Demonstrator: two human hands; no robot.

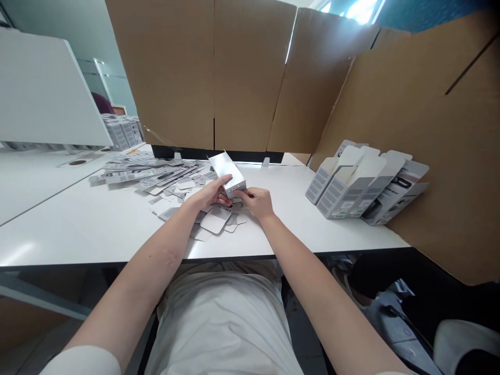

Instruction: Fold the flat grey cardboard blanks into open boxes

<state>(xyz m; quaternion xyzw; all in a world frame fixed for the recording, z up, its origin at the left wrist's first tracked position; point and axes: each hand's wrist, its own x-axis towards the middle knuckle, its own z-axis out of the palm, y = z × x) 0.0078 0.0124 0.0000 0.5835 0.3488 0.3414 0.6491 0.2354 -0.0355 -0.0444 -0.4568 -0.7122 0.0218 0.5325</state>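
Note:
A small white carton [227, 172] is held tilted above the table, its far end showing raised flaps. My left hand [214, 192] is closed around its left side, thumb on top. At the near end, my right hand [255, 201] pinches the carton's edge between thumb and fingers. Beneath and beside my hands lie loose flat card pieces [215, 219], white and grey. Farther left, a spread pile of flattened printed cartons [144, 171] covers part of the table. What is inside the carton cannot be seen.
Several opened-out cartons [347, 182] stand upright at the right of the white table [289, 229]. Tall cardboard panels [250, 78] wall the back and right. A white partition [47, 88] and stacked cartons [124, 131] are at the far left. Bags [398, 323] lie below right.

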